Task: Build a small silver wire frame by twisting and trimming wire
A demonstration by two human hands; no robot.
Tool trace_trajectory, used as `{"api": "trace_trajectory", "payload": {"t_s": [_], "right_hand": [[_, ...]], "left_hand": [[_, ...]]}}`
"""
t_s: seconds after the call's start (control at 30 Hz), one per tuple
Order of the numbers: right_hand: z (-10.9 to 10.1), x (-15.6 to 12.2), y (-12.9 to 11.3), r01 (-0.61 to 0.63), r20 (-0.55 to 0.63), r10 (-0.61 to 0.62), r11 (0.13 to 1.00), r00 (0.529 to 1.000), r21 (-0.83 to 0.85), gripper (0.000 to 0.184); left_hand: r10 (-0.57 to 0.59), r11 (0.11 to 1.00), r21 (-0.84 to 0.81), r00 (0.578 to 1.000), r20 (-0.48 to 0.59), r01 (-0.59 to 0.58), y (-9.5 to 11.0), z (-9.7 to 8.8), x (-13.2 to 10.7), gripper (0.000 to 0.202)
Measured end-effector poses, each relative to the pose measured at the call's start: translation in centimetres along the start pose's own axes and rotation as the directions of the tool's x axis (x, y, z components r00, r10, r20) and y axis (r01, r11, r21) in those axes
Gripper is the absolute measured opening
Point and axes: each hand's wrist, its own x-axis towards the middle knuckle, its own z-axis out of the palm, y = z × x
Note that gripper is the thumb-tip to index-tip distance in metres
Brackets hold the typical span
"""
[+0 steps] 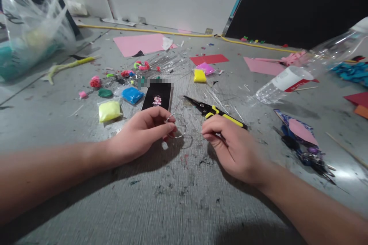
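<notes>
Thumb and fingers of my left hand [145, 128] pinch a thin silvery wire ring [184, 122], held just above the table. My right hand [230, 145] is closed in a pinch to the right of the ring; what lies between its fingertips is too fine to make out. Pliers [214, 111] with black and yellow handles lie right behind my right hand, their jaws pointing to the left. A phone [158, 93] with a lit screen rests behind my left hand, its lower edge hidden by the fingers.
Left of the phone lie blue [132, 95] and pale yellow clay packets [109, 111]. Thin wires [165, 61] and small coloured pieces are scattered behind. A cut plastic bottle [283, 84] lies on the right, near a bunch of keys [312, 157]. A plastic bag [37, 26] stands far left.
</notes>
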Motion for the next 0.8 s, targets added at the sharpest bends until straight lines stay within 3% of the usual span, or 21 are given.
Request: {"api": "trace_trajectory", "payload": {"t_s": [0.13,0.2,0.5,0.8], "right_hand": [[1.6,-0.7,-1.3,-0.287,-0.069,0.304,0.94,0.95,0.185,0.012],[2.2,-1.0,-2.0,-0.345,-0.094,0.379,0.903,0.921,0.256,0.012],[2.4,-0.9,-2.7,-0.341,-0.036,0.36,0.907,0.932,0.245,0.005],[2.7,-0.4,-2.5,-0.313,-0.116,0.336,0.932,0.935,0.184,0.002]], "left_hand": [[0.011,1.0,0.023,1.0,0.022,-0.011,0.0,0.0,0.0,0.016],[-0.011,1.0,0.006,1.0,0.015,0.011,0.0,0.0,0.0,0.018],[0.023,0.998,-0.055,0.998,0.064,-0.02,0.2,-0.1,-0.1,0.032],[0.047,0.993,-0.117,0.99,0.136,-0.031,0.2,-0.2,0.0,0.029]]}}
